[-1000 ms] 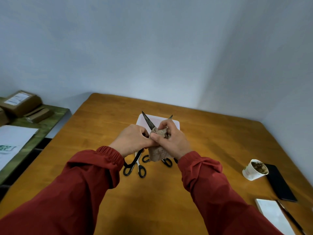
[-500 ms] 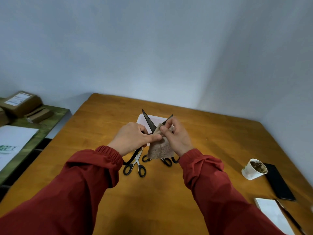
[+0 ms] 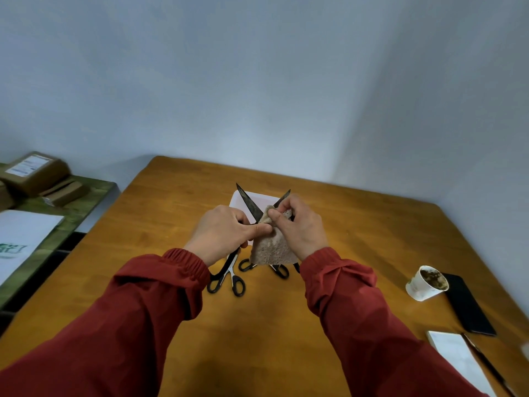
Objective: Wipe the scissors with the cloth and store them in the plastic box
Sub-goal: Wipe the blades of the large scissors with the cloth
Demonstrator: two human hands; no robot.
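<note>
My left hand (image 3: 223, 233) grips a pair of dark scissors (image 3: 249, 204) held above the table with the blades spread apart, tips pointing away. My right hand (image 3: 300, 227) pinches a beige cloth (image 3: 272, 247) around the right blade near its tip; the cloth hangs down below my fingers. Behind the blades lies the white plastic box (image 3: 259, 197), mostly hidden by my hands. On the table below rest a pair of black-handled scissors (image 3: 227, 277) and more black handles (image 3: 276, 269) partly covered by the cloth.
A tipped paper cup (image 3: 426, 283) with brown residue lies at the right, beside a black phone (image 3: 466, 305) and a white notepad (image 3: 458, 359) with a pen. A green side table (image 3: 71, 222) at the left holds cardboard parcels (image 3: 34, 171) and a white sheet.
My right hand has slid the cloth up along the right blade toward its tip, and the blades have spread wider. The left hand stays in place.
</note>
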